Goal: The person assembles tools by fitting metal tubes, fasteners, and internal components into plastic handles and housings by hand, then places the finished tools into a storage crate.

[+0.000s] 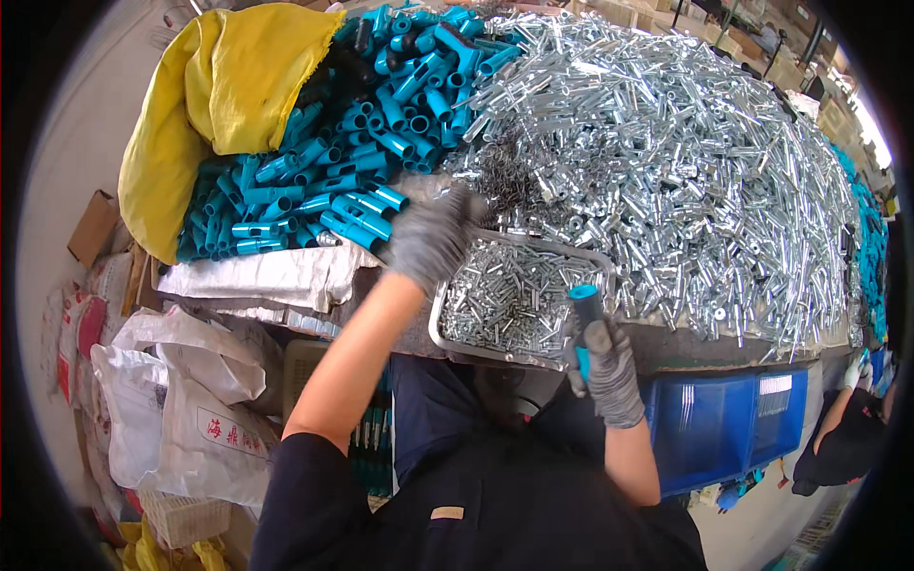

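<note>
My right hand (611, 373), in a grey striped glove, is closed around a teal tubular part (585, 303), whose open end points up over the near right corner of the tray. My left hand (433, 238), gloved alike, reaches to the far left corner of a metal tray (440, 335) full of small silver pins (509, 300). Its fingers are blurred and partly hidden beside a heap of dark coil springs (514, 179); whether they hold anything does not show. Teal housings (357, 217) lie just left of this hand.
Long silver rods and tubes (666, 171) form a big heap on the right. A yellow sack (219, 86) spills teal housings at the far left. White sacks (190, 409) stand low on the left. A blue bin (700, 428) sits below the table at right, near another person (843, 433).
</note>
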Demonstrator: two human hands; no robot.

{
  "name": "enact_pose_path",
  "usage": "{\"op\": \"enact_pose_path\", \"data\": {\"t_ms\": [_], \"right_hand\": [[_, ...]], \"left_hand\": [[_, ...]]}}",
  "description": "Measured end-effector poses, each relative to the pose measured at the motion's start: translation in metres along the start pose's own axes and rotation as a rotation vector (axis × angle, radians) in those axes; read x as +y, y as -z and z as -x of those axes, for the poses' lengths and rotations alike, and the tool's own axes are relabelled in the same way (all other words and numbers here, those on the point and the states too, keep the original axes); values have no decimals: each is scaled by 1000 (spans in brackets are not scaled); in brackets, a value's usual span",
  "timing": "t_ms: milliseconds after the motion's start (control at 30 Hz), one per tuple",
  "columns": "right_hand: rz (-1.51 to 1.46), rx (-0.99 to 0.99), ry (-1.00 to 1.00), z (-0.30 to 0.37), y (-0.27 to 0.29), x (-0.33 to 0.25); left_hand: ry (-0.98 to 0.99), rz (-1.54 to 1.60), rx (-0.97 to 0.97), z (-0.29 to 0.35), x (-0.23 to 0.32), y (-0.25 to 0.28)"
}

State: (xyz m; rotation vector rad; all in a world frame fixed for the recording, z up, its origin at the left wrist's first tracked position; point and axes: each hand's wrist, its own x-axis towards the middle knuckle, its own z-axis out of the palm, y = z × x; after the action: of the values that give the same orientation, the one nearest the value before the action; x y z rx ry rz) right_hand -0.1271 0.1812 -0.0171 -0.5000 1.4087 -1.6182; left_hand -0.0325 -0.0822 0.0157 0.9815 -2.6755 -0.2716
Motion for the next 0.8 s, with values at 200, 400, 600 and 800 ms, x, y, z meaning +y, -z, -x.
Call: {"op": "enact_pose_path", "data": {"t_ms": [200,400,600,800], "right_hand": [[-30,34,-6,1,0,-3],[77,16,-47,-1,12,-6],[894,-126,505,-16,8,25],[812,-44,320,-4,-12,0]], "left_hand": [[-232,-98,-32,-12,-89,-34],[-297,182,-105,-17,-72,34],[-654,576,-767,13,26,48],[-653,503,-444,25,52,12]]}}
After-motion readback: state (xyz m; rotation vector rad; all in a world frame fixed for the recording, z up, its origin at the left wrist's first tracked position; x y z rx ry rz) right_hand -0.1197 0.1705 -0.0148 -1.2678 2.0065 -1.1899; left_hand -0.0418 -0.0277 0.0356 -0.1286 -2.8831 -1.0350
